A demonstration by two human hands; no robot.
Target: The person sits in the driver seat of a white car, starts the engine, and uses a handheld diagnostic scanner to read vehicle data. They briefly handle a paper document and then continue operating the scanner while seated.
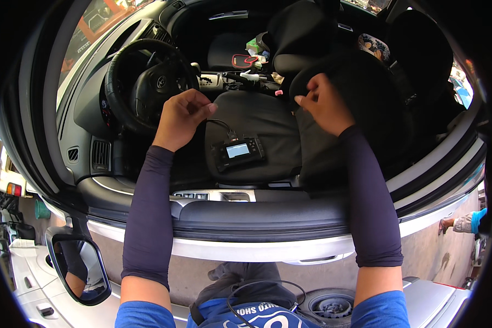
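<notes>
Both arms, in dark sleeves, reach through the car's door window over the driver's seat (pixel 257 117). My left hand (pixel 183 117) is near the steering wheel (pixel 161 82), thumb and fingers pinched together. Whatever it may hold is too small or hidden to see. My right hand (pixel 327 105) hovers in front of the seat's backrest, slightly blurred, with its fingers curled in and the thumb toward them. Nothing I can name shows in that hand. Between and below the hands a black handheld scan tool (pixel 238 151) with a lit screen lies on the seat cushion, a cable plugged into its top.
The padded door sill (pixel 262 217) runs below my forearms. A gear selector (pixel 208 81) sits beyond the seat. A red-edged black pouch (pixel 245 60) lies on the far seat. The side mirror (pixel 77 268) sticks out at lower left. A wheel (pixel 331 306) lies behind me; another person's foot (pixel 446 225) shows at right.
</notes>
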